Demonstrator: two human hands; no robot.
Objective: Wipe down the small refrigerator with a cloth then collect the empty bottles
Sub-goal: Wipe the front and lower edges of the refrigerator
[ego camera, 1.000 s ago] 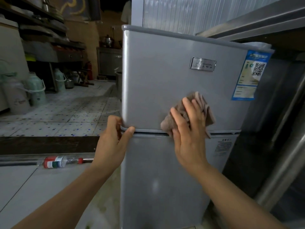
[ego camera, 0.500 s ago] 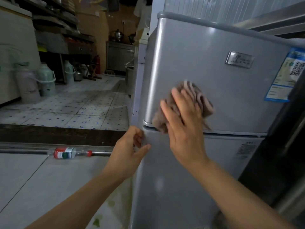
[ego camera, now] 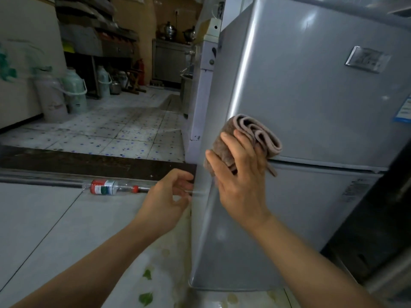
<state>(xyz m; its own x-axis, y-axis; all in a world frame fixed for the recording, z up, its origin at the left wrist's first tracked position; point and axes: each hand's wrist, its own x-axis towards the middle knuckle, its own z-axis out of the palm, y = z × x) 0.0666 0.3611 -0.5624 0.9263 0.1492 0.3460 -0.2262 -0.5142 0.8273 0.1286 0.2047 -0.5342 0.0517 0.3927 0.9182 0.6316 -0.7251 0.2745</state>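
Note:
The small grey two-door refrigerator (ego camera: pixel 311 103) fills the right half of the view. My right hand (ego camera: pixel 238 174) presses a folded brown cloth (ego camera: pixel 253 134) against its front, at the left end of the seam between the two doors. My left hand (ego camera: pixel 166 201) sits at the refrigerator's left corner at seam height, fingers loosely curled, fingertips touching the side edge. An empty clear bottle (ego camera: pixel 109 187) with a red-and-green label and a red cap lies on its side on the floor to the left, against a metal door rail.
A dark threshold and metal rail (ego camera: pixel 55 181) cross the floor at left. Beyond lies a tiled kitchen with thermos jugs (ego camera: pixel 73 90) and shelving. A dark steel unit (ego camera: pixel 382 218) stands tight against the refrigerator's right side. Green leaf scraps (ego camera: pixel 145 297) lie on the floor.
My right hand slid the cloth left along the seam to the door's left edge. My left hand let go of the upper door's lower corner and dropped beside the side edge. The view shifted left.

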